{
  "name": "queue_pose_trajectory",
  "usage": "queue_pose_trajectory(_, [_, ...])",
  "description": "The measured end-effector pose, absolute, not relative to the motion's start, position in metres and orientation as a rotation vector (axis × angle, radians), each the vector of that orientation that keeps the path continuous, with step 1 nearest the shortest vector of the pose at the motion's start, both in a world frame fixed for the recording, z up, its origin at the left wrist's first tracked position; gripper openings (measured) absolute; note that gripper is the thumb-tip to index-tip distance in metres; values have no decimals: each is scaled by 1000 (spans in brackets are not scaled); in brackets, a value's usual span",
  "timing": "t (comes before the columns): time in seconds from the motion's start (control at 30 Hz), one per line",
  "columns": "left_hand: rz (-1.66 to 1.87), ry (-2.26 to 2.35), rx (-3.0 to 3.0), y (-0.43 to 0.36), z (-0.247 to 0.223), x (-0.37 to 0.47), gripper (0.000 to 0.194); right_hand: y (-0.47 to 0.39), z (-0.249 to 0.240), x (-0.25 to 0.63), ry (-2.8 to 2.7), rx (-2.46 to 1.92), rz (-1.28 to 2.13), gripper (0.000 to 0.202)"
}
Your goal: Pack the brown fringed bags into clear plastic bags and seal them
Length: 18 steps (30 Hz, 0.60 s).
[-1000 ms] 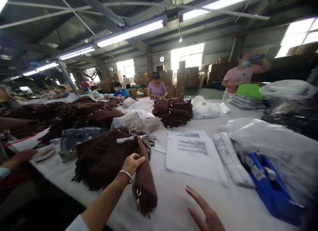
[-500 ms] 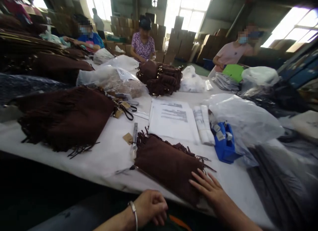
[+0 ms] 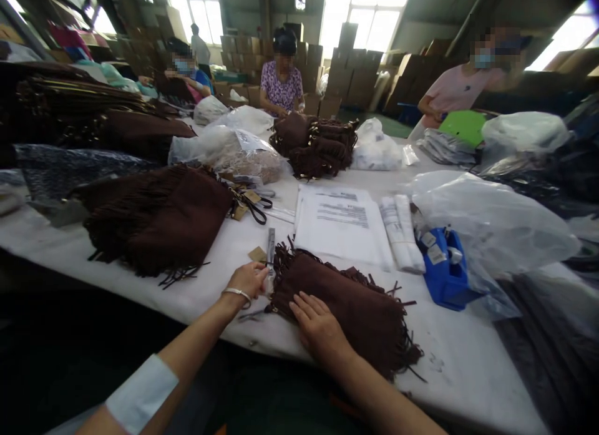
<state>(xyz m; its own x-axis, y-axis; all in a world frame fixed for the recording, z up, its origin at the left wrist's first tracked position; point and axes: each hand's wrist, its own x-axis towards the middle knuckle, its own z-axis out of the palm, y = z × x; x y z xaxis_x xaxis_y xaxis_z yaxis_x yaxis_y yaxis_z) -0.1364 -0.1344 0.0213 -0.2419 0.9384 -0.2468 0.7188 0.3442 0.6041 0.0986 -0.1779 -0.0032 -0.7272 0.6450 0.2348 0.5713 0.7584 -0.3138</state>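
A dark brown fringed bag (image 3: 346,304) lies flat on the white-covered table in front of me. My right hand (image 3: 318,322) rests on its left part, palm down with the fingers stretched out. Just left of the bag, my left hand (image 3: 248,281), with a bracelet at the wrist, has its fingers curled closed at a narrow grey wrapped strap (image 3: 271,244). A tan card tag (image 3: 257,254) lies beside those fingers. Part of the strap is hidden by the fingers.
More fringed bags (image 3: 182,216) are piled to the left. Printed plastic bags (image 3: 341,229), white rolls (image 3: 401,232) and a blue tape dispenser (image 3: 442,273) lie beyond and right. Clear plastic (image 3: 496,216) and dark grey material (image 3: 538,341) cover the right side. Several people work across the table.
My left hand has come up from the table's front edge to the strap at the bag's left end. My right hand has slid from the bag's right end to its left part.
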Motion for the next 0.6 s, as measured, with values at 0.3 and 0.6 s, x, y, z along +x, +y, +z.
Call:
queue_pose_trajectory(0.3, [617, 2217, 1412, -51, 25, -138, 31, -180, -8, 123, -2610, -851, 360, 59])
queue_pose_trajectory(0.6, [1051, 2114, 949, -167, 30, -191, 45, -182, 3, 119, -2521, -839, 480, 54])
